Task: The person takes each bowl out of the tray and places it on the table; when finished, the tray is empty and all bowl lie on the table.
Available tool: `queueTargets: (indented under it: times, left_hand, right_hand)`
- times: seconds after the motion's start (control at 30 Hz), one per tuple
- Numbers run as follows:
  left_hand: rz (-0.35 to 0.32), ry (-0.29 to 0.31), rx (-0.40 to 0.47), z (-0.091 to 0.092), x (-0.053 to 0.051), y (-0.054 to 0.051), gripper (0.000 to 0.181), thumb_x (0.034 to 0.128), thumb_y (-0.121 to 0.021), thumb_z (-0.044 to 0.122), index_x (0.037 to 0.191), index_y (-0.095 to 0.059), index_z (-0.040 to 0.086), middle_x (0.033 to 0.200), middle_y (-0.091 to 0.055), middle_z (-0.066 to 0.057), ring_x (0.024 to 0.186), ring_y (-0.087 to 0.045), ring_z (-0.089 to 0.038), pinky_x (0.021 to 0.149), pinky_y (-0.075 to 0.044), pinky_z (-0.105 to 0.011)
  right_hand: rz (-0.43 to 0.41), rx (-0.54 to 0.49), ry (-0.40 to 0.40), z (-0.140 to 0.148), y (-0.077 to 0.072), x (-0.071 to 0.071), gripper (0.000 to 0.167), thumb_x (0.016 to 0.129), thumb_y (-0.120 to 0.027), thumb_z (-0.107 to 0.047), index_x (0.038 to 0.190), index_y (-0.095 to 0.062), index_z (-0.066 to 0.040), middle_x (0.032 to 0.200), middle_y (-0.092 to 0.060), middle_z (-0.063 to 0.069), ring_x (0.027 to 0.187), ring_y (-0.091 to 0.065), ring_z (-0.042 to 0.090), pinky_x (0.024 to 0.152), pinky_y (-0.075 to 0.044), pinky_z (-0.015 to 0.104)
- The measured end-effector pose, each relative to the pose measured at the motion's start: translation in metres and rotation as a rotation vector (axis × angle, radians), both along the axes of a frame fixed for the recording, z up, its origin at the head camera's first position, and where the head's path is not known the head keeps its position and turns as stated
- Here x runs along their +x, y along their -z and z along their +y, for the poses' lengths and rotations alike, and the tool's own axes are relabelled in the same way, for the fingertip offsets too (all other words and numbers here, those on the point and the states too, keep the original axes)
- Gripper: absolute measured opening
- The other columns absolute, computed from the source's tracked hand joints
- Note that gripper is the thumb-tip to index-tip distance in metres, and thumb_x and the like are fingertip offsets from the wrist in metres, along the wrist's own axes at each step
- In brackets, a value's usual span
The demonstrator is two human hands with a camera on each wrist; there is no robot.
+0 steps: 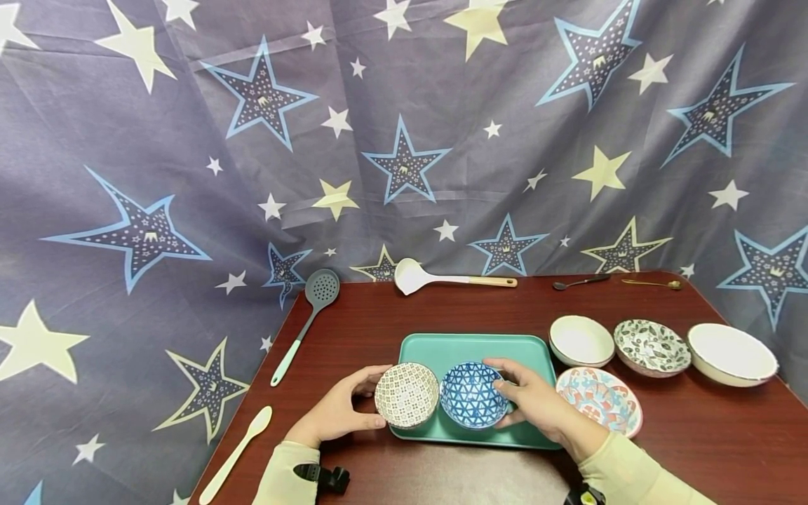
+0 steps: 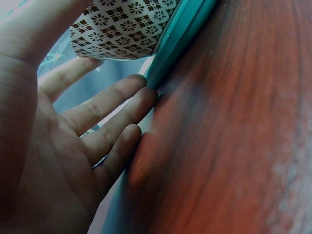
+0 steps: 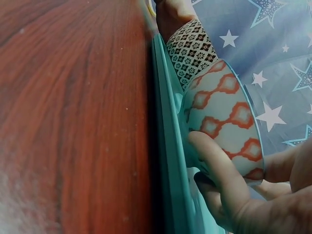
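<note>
Two small bowls stand side by side over the green tray [image 1: 467, 347]. The left one, a brown-and-white patterned bowl [image 1: 407, 395], has my left hand [image 1: 344, 407] curving loosely about its left side. Its index fingertip reaches the bowl's lower wall in the left wrist view, while the other fingers [image 2: 117, 114] extend relaxed by the tray's edge. With my right hand [image 1: 536, 400] I grip the blue triangle-patterned bowl [image 1: 473, 395], the thumb over its right rim and fingers against the outside. In the right wrist view, this bowl's outer wall [image 3: 224, 117] is white with orange-red diamonds.
Right of the tray are a cream bowl [image 1: 581, 340], a leaf-patterned bowl [image 1: 652, 347], a white oval bowl [image 1: 732, 354] and a floral dish [image 1: 600, 400]. A slotted spatula [image 1: 322, 289] and long spoon [image 1: 236, 456] lie left. A ladle [image 1: 410, 276] and two small spoons [image 1: 581, 281] lie behind.
</note>
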State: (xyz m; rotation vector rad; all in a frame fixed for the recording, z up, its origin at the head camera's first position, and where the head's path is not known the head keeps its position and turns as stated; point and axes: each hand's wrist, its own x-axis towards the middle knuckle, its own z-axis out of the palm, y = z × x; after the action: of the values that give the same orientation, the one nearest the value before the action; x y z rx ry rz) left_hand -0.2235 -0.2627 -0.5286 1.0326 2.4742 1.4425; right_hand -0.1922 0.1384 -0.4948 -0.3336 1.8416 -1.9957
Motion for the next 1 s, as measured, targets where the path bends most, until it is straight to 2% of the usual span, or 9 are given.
queueTargets:
  times: [0.33,0.57,1.0]
  left_hand:
    - [-0.003,0.002,-0.006,0.002,0.0,-0.002,0.085,0.0834,-0.09,0.025,0.156,-0.048,0.018,0.142,-0.062,-0.004,0.118,-0.064,-0.026,0.099,-0.052,-0.041]
    - [-0.005,0.007,0.006,0.002,0.0,-0.003,0.085,0.0831,-0.091,0.023,0.157,-0.048,0.017,0.141,-0.063,-0.005,0.117,-0.064,-0.026,0.099,-0.051,-0.04]
    - [0.0,-0.002,-0.001,0.0,0.001,-0.002,0.085,0.0828,-0.091,0.025,0.156,-0.049,0.018,0.141,-0.063,-0.003,0.117,-0.064,-0.024,0.099,-0.052,-0.04]
  right_hand:
    - [0.016,-0.015,0.007,0.001,-0.004,0.001,0.051,0.111,-0.044,-0.004,0.158,-0.03,0.009,0.143,-0.037,0.041,0.104,-0.067,0.043,0.076,-0.061,0.057]
    - [0.031,-0.007,0.036,0.003,-0.007,0.001,0.05,0.111,-0.044,-0.004,0.158,-0.032,0.007,0.144,-0.035,0.04,0.103,-0.069,0.039,0.076,-0.062,0.055]
    - [0.064,-0.025,0.058,0.011,-0.019,0.003,0.052,0.111,-0.048,-0.006,0.16,-0.033,0.005,0.141,-0.036,0.038,0.103,-0.069,0.043,0.076,-0.062,0.054]
